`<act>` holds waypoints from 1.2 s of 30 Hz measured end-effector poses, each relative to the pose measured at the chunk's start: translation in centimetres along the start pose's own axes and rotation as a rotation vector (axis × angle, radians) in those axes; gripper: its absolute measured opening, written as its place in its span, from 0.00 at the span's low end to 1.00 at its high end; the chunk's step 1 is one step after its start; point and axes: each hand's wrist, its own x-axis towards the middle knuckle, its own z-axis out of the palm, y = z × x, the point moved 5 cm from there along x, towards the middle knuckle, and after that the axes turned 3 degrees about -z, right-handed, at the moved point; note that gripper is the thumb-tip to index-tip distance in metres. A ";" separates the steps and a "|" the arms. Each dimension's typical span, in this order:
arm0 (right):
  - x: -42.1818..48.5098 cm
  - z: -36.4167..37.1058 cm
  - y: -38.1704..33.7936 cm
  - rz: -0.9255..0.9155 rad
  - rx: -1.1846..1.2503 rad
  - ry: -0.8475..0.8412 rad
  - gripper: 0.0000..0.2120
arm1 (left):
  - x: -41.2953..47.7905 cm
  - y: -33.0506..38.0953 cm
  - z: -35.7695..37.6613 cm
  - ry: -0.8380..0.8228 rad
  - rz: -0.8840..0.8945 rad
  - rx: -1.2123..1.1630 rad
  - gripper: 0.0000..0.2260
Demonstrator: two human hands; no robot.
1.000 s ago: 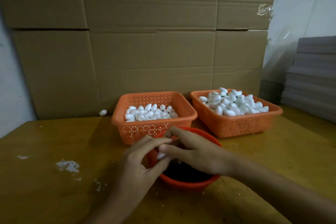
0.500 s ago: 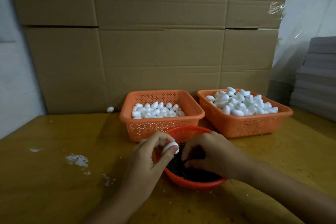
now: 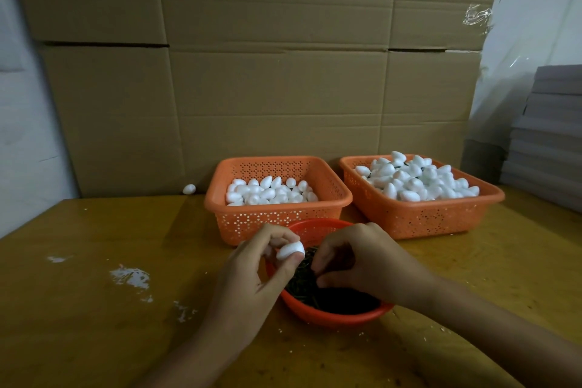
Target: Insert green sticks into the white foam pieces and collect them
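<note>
Person works at a yellow-brown desk (image 3: 78, 309), both forearms coming in from the bottom edge.

L grip (image 3: 252, 274) hovers just over the left rim of the bowl (image 3: 330, 320), pinching a foam piece (image 3: 290, 251) btwn thumb below and fingertips above. The piece lies roughly sideways, one end pointing twd the R grip (image 3: 362, 261). A bit more white shows behind it under the fingers; can't tell if that's a 2nd piece.

R grip is over the bowl, back of hand up, fingers curled down, w/ thumb and fingertips close together right at the sticks (image 3: 299, 285). Can't tell whether it has one pinched or only touches the pile.

Sticks are thin and dark green, and cover the bowl's bottom. The bowl is round, red-orange, at front centre of the desk.

Behind it, side by side, are 2 orange perforated baskets:
- L basket (image 3: 252, 224) is right behind the bowl's far rim and holds a low layer of plain pieces (image 3: 271, 192).
- R basket (image 3: 425, 217) is set at an angle, w/ heaped pieces (image 3: 415, 179) and a few dark stick bits among them.

A stray piece (image 3: 189, 189) lies at the desk's far edge, left of the L basket, by the cardboard (image 3: 267, 88) wall. White crumbs (image 3: 129, 277) are scattered on the desk left of the L grip. A grey stack (image 3: 551, 135) is at the far right.
</note>
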 end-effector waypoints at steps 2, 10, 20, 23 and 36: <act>0.1 0.0 0.1 0.000 0.016 -0.015 0.08 | 0.0 0.0 0.0 -0.002 -0.001 0.000 0.11; 0.2 0.1 0.3 -0.012 0.047 -0.044 0.13 | 0.0 0.0 0.0 -0.020 0.004 0.004 0.10; 0.2 0.1 0.1 -0.032 0.091 0.000 0.07 | 0.0 0.3 0.0 -0.012 0.015 0.000 0.09; 0.1 0.2 0.1 -0.031 0.033 -0.035 0.11 | 0.0 0.2 0.0 -0.016 0.011 0.012 0.08; -0.4 0.1 -1.3 -0.133 -0.279 0.043 0.16 | -0.1 0.5 0.0 -0.013 0.012 0.016 0.10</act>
